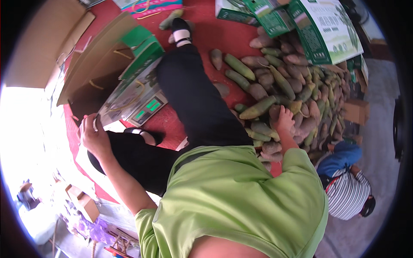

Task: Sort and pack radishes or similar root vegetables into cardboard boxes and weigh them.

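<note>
On the right, my right hand (285, 121) reaches into a big pile of green radishes (279, 81), many brown with soil. Its fingers curl over a brownish radish (274, 112), partly hidden by them. On the left, my left hand (94, 134) pinches the near edge of an open cardboard gift box (122, 92). The box is brown inside, printed green and white outside, and has rope handles. Beside it stands a digital scale (148, 107) with lit green displays, partly covered by the box.
Red carpet (202, 17) lies under my legs and the pile. More green-and-white boxes (325, 32) stand at the far right. Another person (348, 189) in a striped top is at the lower right. A large brown carton (34, 47) stands far left; a loose radish (170, 19) lies by my foot.
</note>
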Demonstrator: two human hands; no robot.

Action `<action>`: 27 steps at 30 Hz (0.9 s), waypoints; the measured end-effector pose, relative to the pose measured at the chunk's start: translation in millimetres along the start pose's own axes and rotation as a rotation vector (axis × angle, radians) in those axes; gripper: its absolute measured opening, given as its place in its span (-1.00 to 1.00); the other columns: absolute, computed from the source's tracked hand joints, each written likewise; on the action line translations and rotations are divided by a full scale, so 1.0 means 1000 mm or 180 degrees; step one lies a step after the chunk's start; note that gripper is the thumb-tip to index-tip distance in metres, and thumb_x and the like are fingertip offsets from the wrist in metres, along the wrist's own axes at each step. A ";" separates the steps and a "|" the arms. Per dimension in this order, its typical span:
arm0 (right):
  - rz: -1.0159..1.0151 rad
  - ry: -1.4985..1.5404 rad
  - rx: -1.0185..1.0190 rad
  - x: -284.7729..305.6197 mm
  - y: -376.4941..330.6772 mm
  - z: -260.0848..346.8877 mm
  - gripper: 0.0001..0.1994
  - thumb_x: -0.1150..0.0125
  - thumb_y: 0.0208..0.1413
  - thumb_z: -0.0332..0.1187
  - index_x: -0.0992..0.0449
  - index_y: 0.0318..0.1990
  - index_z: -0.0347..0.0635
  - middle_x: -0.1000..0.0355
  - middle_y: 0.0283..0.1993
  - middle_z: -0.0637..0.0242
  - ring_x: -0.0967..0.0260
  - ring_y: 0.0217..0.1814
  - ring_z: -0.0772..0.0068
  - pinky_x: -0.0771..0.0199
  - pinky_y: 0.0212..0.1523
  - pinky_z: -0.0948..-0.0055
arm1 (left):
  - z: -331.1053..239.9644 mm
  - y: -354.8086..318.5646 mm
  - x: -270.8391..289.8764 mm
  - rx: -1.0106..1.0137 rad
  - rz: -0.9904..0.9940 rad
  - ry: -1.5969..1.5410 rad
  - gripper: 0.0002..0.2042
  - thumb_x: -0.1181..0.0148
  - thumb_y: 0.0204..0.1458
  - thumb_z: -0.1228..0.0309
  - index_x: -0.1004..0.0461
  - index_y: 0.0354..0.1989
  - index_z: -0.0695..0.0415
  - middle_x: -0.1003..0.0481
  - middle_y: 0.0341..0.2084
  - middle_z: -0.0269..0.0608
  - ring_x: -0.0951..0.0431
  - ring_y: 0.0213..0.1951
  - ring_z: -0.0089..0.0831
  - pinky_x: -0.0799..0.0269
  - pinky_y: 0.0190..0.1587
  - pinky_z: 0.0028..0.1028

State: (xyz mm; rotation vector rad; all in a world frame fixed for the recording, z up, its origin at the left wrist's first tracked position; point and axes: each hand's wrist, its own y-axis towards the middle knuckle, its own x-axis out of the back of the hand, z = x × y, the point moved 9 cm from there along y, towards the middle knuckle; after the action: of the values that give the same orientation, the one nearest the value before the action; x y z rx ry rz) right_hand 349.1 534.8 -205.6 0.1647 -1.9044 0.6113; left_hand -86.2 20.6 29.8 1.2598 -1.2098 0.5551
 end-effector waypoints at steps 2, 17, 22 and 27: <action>0.0000 0.0059 0.0032 0.003 0.003 0.001 -0.13 -0.44 -0.29 -0.38 -0.12 0.27 0.12 -0.17 0.22 0.35 -0.12 0.29 0.20 -0.32 0.06 -0.05 | -0.004 0.001 0.000 -0.0105 -0.0039 0.0045 -0.94 -0.20 -0.03 0.47 -0.52 -0.36 0.07 -0.53 -0.40 -0.27 -0.53 -0.25 -0.23 -0.34 -0.09 -0.30; -0.1047 0.2663 0.2424 0.280 -0.007 0.198 -0.08 -0.41 -0.42 -0.49 -0.17 0.28 -0.17 -0.23 0.21 0.13 -0.17 0.28 0.11 -0.15 0.29 0.24 | -0.017 -0.004 0.017 -0.0471 -0.0088 -0.0177 -0.92 -0.10 -0.12 0.52 -0.50 -0.46 0.07 -0.52 -0.44 -0.34 -0.53 -0.31 -0.35 -0.35 -0.08 -0.34; -0.0537 0.3444 0.3568 0.410 -0.073 0.313 -0.12 -0.45 -0.40 -0.52 -0.22 0.25 -0.13 -0.26 0.21 0.20 -0.20 0.28 0.24 -0.21 0.28 0.27 | -0.018 -0.003 0.018 -0.0562 -0.0012 -0.0227 -0.90 -0.09 -0.14 0.51 -0.51 -0.44 0.06 -0.51 -0.44 -0.35 -0.52 -0.31 -0.37 -0.36 -0.10 -0.35; -0.0428 0.2855 0.5238 0.446 -0.154 0.444 -0.21 -0.42 -0.38 -0.49 -0.28 0.19 -0.13 -0.34 0.13 0.29 -0.29 0.19 0.27 -0.30 0.20 0.25 | -0.014 -0.003 0.017 -0.0546 -0.0027 -0.0248 -0.91 -0.09 -0.13 0.50 -0.50 -0.44 0.06 -0.51 -0.44 -0.35 -0.52 -0.31 -0.37 -0.36 -0.10 -0.35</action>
State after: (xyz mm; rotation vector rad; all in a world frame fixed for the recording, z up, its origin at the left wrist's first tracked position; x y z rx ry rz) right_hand -140.9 260.7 116.6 0.8561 -0.1852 1.6587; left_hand -72.8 27.4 46.2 1.1491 -1.2884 0.3901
